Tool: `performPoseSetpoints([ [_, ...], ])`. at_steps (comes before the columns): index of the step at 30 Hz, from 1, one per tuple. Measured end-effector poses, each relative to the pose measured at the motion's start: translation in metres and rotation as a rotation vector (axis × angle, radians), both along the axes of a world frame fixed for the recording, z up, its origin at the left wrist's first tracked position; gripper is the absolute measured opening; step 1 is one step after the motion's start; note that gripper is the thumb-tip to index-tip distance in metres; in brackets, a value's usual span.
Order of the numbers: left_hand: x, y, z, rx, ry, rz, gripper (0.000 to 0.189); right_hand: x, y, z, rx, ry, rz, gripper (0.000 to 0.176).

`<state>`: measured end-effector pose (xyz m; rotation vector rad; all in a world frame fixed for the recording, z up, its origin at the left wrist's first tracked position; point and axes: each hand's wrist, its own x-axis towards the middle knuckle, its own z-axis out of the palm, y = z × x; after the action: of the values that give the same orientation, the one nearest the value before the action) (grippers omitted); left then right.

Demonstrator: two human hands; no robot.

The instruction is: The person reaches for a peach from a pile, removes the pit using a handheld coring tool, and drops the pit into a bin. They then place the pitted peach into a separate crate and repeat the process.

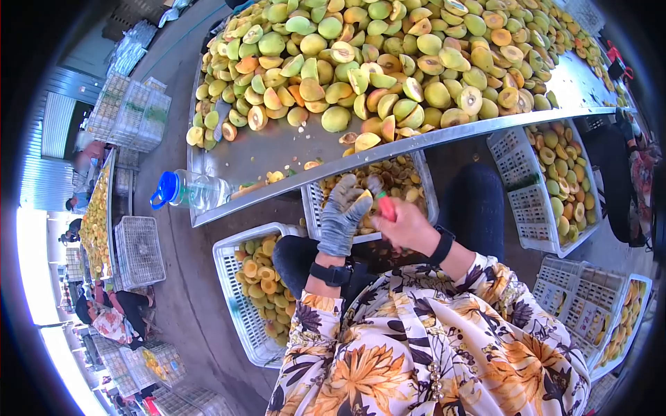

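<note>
My left hand (340, 218), in a grey knit glove, is closed around a piece of yellow stone fruit (364, 196), its edge showing by the thumb. My right hand (411, 227), bare, grips a red-handled tool (387, 208) close beside that fruit. The tool's metal end (374, 185) is blurred, so its exact shape cannot be told. Both hands are above a white crate (431, 187) of cut fruit pieces, between my knees and the metal table (277, 149). A large heap of whole and halved yellow-green fruit (333, 69) covers much of the table.
A clear bottle with a blue cap (198, 188) lies at the table's left corner. Crates of halved fruit stand at my left (229, 298) and right (517, 187), with stacked crates (576, 298) farther right. Other people (114, 322) sit at another fruit table on the left.
</note>
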<state>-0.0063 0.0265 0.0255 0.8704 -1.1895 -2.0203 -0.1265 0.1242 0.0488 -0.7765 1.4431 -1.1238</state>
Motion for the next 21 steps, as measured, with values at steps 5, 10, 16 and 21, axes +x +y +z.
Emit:
performPoseSetpoints([
  [5, 0.004, 0.007, 0.019, -0.809, -0.358, 0.070, 0.076, -0.010, -0.004, -0.001, 0.028, -0.552, -0.106, 0.025],
  [10, 0.005, 0.017, 0.031, -1.068, -0.434, -0.044, 0.091, -0.009, -0.005, 0.000, 0.018, -0.694, 0.026, 0.026],
  [16, 0.007, 0.024, 0.034, 0.023, 0.077, 0.100, 0.078, -0.011, -0.005, 0.005, -0.029, -0.699, -0.025, 0.023],
  [21, 0.014, 0.009, -0.010, 0.342, 0.135, 0.186, 0.053, 0.004, -0.012, 0.000, -0.132, 0.164, 0.030, 0.034],
])
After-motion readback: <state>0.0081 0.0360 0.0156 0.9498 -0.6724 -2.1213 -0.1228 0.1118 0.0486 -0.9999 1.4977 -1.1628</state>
